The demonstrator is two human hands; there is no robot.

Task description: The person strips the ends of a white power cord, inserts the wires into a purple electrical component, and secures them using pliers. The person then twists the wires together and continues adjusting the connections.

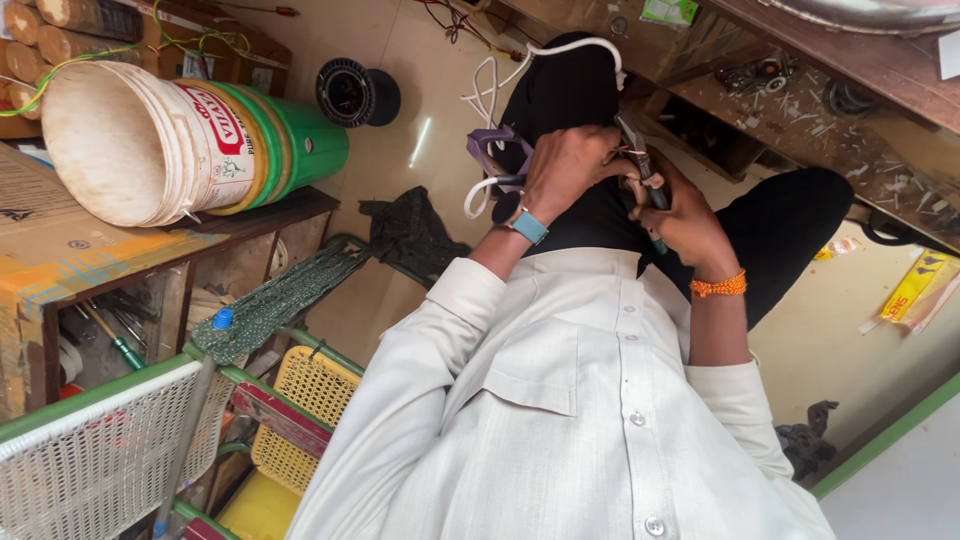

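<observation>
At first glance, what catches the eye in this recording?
Mid-frame, two hands work close together over dark trousers: the left hand bunches a white cable, the right hand holds pliers to its thin wires. At upper left a stack of buckets lies on its side on a wooden shelf.

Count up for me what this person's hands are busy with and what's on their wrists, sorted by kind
Pliers: 1, gripped in the right hand
White cable: 1, held by the left hand
Blue watch: 1, left wrist
Orange thread band: 1, right wrist
Total: 4
</observation>
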